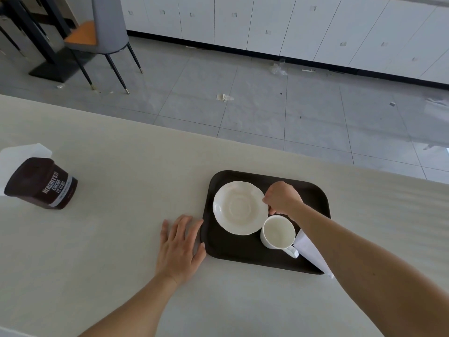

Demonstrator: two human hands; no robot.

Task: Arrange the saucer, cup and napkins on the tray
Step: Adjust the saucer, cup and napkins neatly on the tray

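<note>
White napkins [309,251] lay at the tray's [243,251] near right corner, beside the empty cup [277,231]. Left hand [181,246] rested flat, released, on the bench [109,239] against the tray's edge. Right hand [281,198] pinched the saucer's [239,207] far rim.

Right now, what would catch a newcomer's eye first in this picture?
The dark brown plastic tray on the pale table, holding a white scalloped saucer and, beside it, an empty white mug. The right hand pinches the saucer's rim; the left hand rests flat against the tray's left edge. A brown cocoa tub stands far left.
</note>
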